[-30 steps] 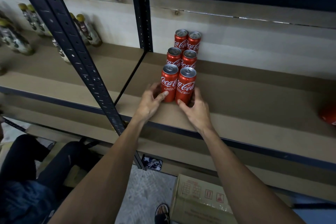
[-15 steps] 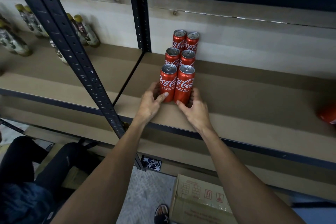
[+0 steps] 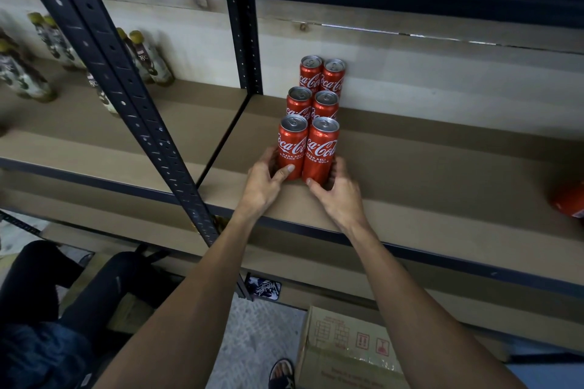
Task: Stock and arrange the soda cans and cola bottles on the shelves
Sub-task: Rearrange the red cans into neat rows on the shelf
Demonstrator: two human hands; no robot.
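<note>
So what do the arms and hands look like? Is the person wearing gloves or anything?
No gloves. The left arm and right arm are bare, with no sleeves in view. The left hand and right hand show no rings, watch or bracelets.

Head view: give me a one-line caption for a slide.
Left hand and right hand grip the front pair of cola cans, six standing in two columns on the shelf.

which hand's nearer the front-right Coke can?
Right. The right hand grips the front-right can at its base, thumb in front, fingers round its right side. The left hand is one can over, gripping the front-left can beside it.
</note>
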